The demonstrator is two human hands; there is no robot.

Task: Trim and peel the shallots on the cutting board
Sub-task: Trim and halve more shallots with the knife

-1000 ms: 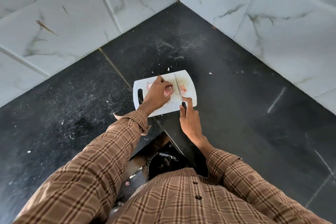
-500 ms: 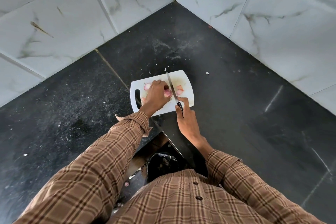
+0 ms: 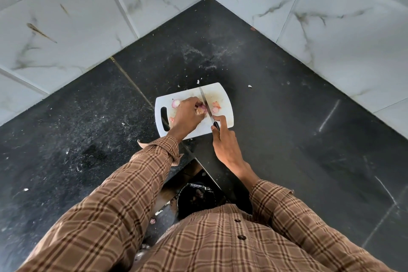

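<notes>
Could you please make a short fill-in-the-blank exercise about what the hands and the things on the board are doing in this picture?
1. The right hand holds a ____ whose blade lies across the board.
2. The left hand holds a ____ against the blade.
3. The board's handle slot is on the person's ____ side.
4. The board lies on a ____ counter.

Missing words: knife; shallot; left; black

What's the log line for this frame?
step: trimming shallot | left hand: holds shallot | right hand: grips knife | on: board
</notes>
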